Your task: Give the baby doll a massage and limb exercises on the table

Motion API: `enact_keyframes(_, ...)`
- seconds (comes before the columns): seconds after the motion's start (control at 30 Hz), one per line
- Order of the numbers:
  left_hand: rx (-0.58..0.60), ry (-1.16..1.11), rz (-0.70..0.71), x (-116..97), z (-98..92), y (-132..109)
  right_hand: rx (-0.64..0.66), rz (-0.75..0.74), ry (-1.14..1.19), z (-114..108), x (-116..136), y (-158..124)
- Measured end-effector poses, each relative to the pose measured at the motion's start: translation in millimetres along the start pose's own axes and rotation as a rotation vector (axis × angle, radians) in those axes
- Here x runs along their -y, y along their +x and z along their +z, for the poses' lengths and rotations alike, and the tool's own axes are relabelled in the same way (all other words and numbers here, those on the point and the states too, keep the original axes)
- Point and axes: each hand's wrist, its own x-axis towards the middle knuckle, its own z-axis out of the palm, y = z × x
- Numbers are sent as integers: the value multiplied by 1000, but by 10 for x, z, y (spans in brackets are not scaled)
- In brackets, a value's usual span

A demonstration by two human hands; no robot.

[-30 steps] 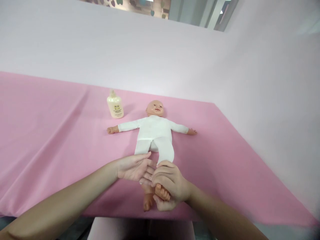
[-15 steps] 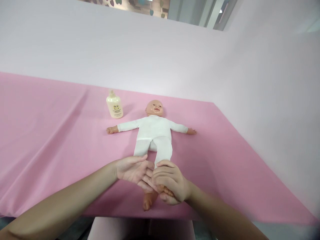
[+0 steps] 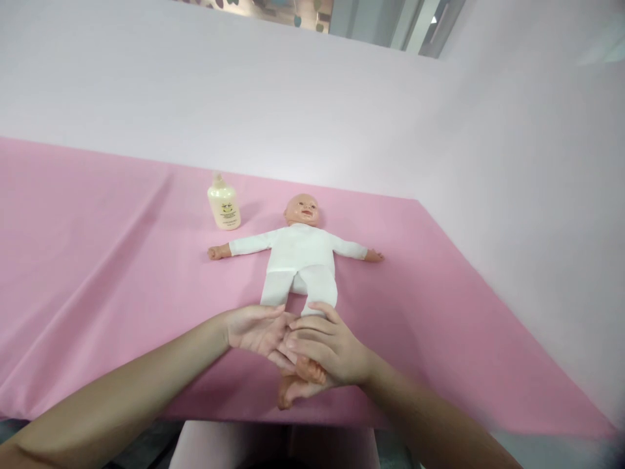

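A baby doll [image 3: 300, 257] in a white suit lies on its back on the pink cloth [image 3: 97, 273], arms spread, head toward the wall. My right hand [image 3: 325, 352] is wrapped round the doll's lower leg and foot [image 3: 305, 371] near the table's front edge. My left hand [image 3: 256, 329] rests beside it with fingers stretched out, fingertips touching the same leg under my right hand. The doll's other foot [image 3: 284, 394] pokes out below my hands.
A cream lotion bottle [image 3: 224, 203] stands upright behind and left of the doll's head. A pale pink wall rises behind the table and along the right side. The cloth's front edge runs just below my hands.
My right hand has slid up the doll's leg and its fingers have loosened and flattened a little. My left hand stays alongside. The doll and bottle have not moved.
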Motion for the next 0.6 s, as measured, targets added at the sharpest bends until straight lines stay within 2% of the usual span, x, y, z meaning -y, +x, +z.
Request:
enact_keyframes(0.1, 34, 8, 45, -20, -6, -26, -33, 58, -86, -31, -1, 21)
enact_keyframes(0.3, 8, -10, 158, -54, -1, -63, -177, 114, -94, -46, -4, 37)
enact_keyframes(0.6, 71, -14, 101, -63, -2, -69, -209, 134, -89, 28, -32, 10)
